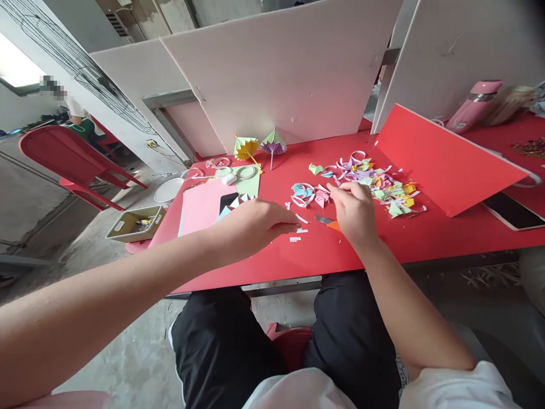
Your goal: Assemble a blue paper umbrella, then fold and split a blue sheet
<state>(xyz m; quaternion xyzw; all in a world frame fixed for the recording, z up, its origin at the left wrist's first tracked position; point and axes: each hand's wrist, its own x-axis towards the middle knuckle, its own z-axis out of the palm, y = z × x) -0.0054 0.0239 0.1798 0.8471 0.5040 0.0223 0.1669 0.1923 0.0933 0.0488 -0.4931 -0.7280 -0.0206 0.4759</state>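
Observation:
Above the red table, my left hand bends down with thumb and fingers drawn together. Whatever may be between them is too small to make out. Small white paper scraps lie just below its fingertips. To the right, my right hand is closed in a pinch beside a pink folded paper piece; I cannot make out what it grips. A craft knife with an orange handle lies partly under that hand. Near it are a blue folded paper piece with a white strip curled around it and a pile of folded paper pieces.
Two paper umbrellas stand at the back. Pink paper sheets and a phone lie left. A red board leans at right, near another phone and a pink bottle. A basket sits left of the table.

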